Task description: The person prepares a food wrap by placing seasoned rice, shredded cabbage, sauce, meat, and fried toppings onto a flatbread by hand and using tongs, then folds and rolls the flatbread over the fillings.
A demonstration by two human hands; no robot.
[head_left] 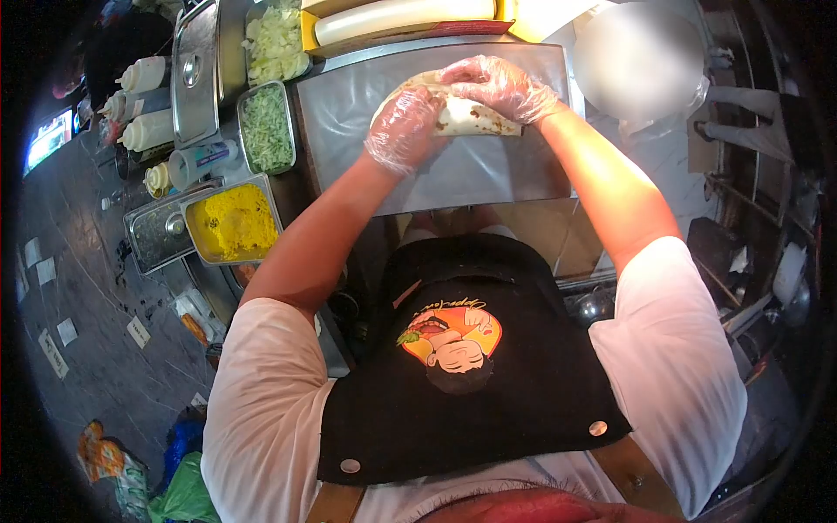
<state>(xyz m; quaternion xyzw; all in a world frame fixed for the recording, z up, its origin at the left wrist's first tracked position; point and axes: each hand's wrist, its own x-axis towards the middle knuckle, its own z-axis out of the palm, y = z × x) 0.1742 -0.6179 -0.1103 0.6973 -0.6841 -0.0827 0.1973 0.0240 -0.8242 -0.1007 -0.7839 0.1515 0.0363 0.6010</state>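
Observation:
A browned flatbread wrap [471, 120], folded over, lies on the metal work surface [349, 179] at the top middle of the head view. My left hand [405, 125], in a clear plastic glove, curls over the left end of the wrap. From the right, my right hand [501, 85], also gloved, grips the wrap's far edge with bent fingers. Both hands press on the wrap, and whatever filling is inside is hidden.
Left of the surface stand a pan of shredded greens [268, 128], a tub of chopped lettuce [277, 44] and a pan of yellow food [231, 222]. White squeeze bottles [144, 131] stand farther left. A boxed white roll [401, 19] lies behind.

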